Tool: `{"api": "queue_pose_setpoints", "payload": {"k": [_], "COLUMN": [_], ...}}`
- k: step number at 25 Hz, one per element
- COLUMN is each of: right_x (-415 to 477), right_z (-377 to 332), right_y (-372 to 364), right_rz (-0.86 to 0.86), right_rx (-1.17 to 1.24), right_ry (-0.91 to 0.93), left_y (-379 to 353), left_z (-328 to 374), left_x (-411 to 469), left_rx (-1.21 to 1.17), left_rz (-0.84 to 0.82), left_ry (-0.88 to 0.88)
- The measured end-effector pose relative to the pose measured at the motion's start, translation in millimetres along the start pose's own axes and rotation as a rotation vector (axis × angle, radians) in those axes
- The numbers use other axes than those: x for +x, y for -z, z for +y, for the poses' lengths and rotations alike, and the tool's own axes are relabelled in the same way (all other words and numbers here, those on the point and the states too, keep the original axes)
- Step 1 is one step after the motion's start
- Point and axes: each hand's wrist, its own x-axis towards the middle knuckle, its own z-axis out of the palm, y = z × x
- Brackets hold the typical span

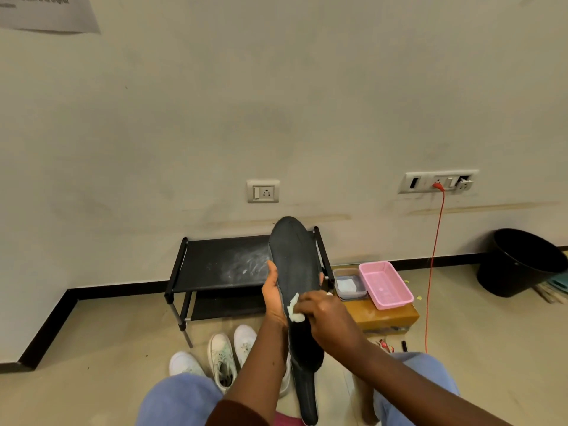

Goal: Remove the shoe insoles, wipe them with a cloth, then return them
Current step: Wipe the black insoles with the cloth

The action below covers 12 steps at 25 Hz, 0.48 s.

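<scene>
— Since the entry starts at the hands: what does each hold?
— Right hand (325, 315): fingers curled round a wad of white cloth (295, 310), pressing it on the face of a dark insole (295, 259). Left hand (273, 295): grips that insole by its edge, holding it upright in the air in front of the black shoe rack (221, 262).
— Second insole?
— A dark strip (307, 401) lies lower, between the knees — likely the other insole; cannot confirm.
— Surroundings?
— White sneakers (221, 355) on the floor below the hands. To the right, a clear tub (349, 284) and a pink basket (385, 285) on a cardboard box (384, 318).
— Step in hand?
— Wiping, by my reading — this insole is already out. Next calls for passes along the toe end, then sliding it toe-first back into its sneaker, flat and unfolded.
</scene>
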Motion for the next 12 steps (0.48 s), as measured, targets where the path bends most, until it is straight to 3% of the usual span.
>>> {"api": "queue_pose_setpoints", "payload": {"k": [4, 8, 12], "right_x": [0, 36, 61], "right_z": [2, 18, 30], "right_y": [7, 16, 28], "right_rz": [-0.02, -0.096, 0.071], "right_rx": [0.003, -0.056, -0.13], "right_ry": [0.056, -0.08, -0.165], "left_y": [0, 1, -10], "left_z": [-3, -3, 0], "left_x": [3, 2, -6], "left_rx": [-0.014, 0.041, 0.11], "left_rz": [-0.008, 0.073, 0.095], "left_ry": [0.019, 0.003, -0.015]}}
